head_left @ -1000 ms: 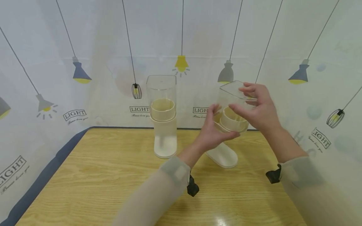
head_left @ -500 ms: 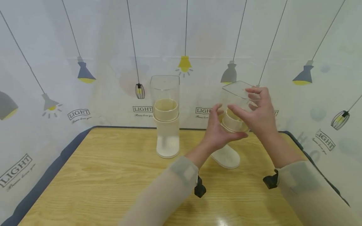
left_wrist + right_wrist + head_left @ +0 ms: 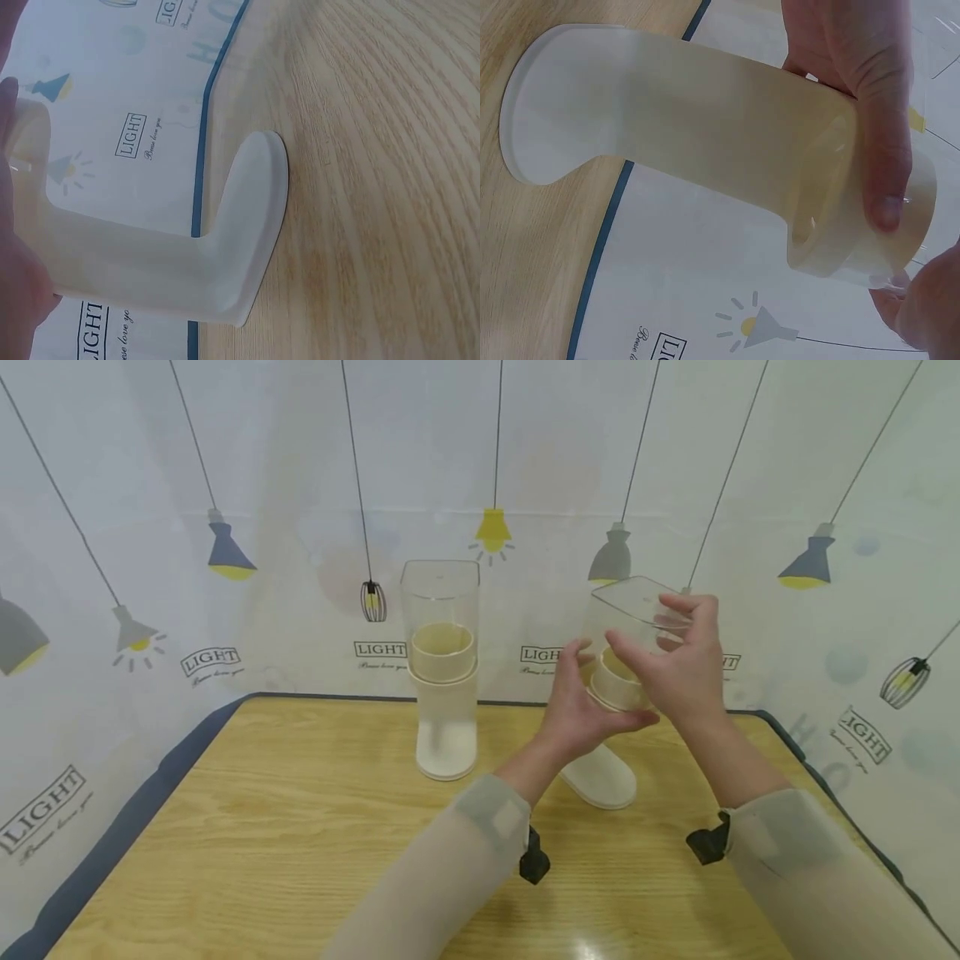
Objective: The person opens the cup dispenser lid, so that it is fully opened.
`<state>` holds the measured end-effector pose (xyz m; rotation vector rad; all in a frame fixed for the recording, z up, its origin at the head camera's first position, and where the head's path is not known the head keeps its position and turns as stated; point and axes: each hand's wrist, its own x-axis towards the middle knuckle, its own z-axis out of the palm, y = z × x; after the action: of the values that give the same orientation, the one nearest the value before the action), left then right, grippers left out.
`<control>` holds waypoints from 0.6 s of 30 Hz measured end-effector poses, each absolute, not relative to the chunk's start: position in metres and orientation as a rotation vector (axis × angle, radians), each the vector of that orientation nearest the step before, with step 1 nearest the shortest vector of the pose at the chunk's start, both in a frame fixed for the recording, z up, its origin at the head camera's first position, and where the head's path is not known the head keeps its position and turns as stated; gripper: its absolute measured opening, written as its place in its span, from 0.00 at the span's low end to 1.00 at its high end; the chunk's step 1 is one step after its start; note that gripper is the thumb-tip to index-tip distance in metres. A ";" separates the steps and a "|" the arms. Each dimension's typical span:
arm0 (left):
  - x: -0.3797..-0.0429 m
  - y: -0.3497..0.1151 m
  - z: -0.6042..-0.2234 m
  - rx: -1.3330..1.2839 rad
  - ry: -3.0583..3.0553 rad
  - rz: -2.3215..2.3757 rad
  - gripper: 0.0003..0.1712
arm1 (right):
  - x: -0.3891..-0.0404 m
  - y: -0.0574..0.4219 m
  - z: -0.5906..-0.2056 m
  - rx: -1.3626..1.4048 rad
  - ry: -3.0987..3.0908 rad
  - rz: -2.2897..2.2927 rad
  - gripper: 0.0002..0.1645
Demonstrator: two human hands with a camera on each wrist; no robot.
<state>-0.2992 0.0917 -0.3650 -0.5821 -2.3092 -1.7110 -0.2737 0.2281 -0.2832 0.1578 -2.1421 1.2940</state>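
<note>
Altogether two tall dispensers, each a clear container above a cream base, show on the wooden table (image 3: 300, 827). The upright dispenser (image 3: 442, 668) serves as landmark; the tilted dispenser (image 3: 607, 727) leans just right of it, foot on the table. The left hand (image 3: 581, 710) wraps its cream collar (image 3: 870, 225); the right hand (image 3: 675, 664) grips its clear container (image 3: 637, 610), fingers curled.

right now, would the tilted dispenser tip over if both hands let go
Probably yes: the tilted dispenser leans on the edge of its base, so it would likely rock or fall. It looks like rigid, light plastic, held easily by the left hand and right hand. Its smooth clear top may be slippery.
</note>
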 end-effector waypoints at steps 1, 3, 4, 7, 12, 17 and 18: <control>-0.299 0.092 -0.365 -0.576 -2.308 -1.708 0.74 | -0.274 0.228 -0.283 0.157 -2.143 1.290 0.49; -0.299 0.093 -0.366 -0.561 -2.308 -1.703 0.75 | -0.274 0.227 -0.284 0.158 -2.144 1.284 0.49; -0.299 0.094 -0.366 -0.554 -2.308 -1.703 0.74 | -0.274 0.227 -0.284 0.156 -2.144 1.282 0.49; -0.298 0.095 -0.366 -0.534 -2.321 -1.686 0.75 | -0.274 0.226 -0.284 0.147 -2.139 1.280 0.48; -0.299 0.096 -0.367 -0.524 -2.354 -1.641 0.74 | -0.273 0.224 -0.284 0.132 -2.132 1.288 0.47; -0.300 0.095 -0.367 -0.535 -2.365 -1.621 0.72 | -0.271 0.221 -0.280 0.080 -2.132 1.324 0.45; -0.301 0.095 -0.367 -0.539 -2.364 -1.619 0.72 | -0.270 0.221 -0.279 0.067 -2.131 1.338 0.44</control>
<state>-0.3007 0.0952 -0.3673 -0.5386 -2.3641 -1.6190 -0.2703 0.2207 -0.2787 0.0665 -2.1313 1.3384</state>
